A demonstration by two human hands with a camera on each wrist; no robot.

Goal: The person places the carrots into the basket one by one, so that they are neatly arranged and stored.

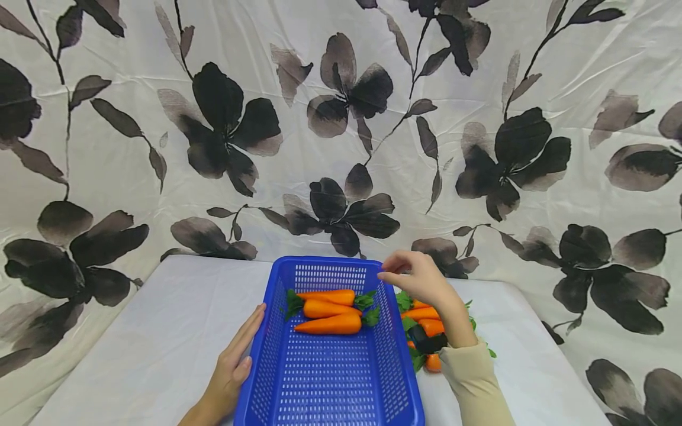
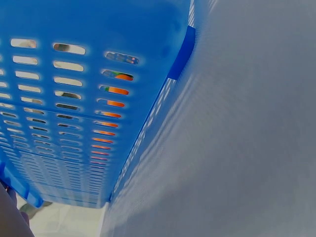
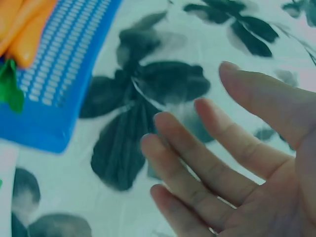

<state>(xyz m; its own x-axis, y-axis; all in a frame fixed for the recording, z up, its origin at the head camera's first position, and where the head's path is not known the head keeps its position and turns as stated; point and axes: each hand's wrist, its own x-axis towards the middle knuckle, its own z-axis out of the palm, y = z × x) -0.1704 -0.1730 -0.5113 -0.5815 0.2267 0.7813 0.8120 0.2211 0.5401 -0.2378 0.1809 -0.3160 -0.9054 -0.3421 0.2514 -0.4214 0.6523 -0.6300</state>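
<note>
A floral cloth point(image 1: 256, 41) is hung behind the white-covered counter point(image 1: 202, 296). A blue basket point(image 1: 331, 384) with slotted walls is set on the counter. The hands are held apart. The left hand point(image 1: 226, 367) is laid along the outside of the basket's left wall, fingers stretched out. The right hand point(image 1: 423, 284) is raised near the far right corner, fingers lightly bent, thumb apart from them; nothing is gripped by it. In the basket, three carrots point(image 1: 330, 324) are laid crosswise in its far half, one behind another, leafy green tops seen at both sides. More carrots point(image 1: 433, 327) are piled on the counter just right of the basket, partly hidden by the right forearm.
</note>
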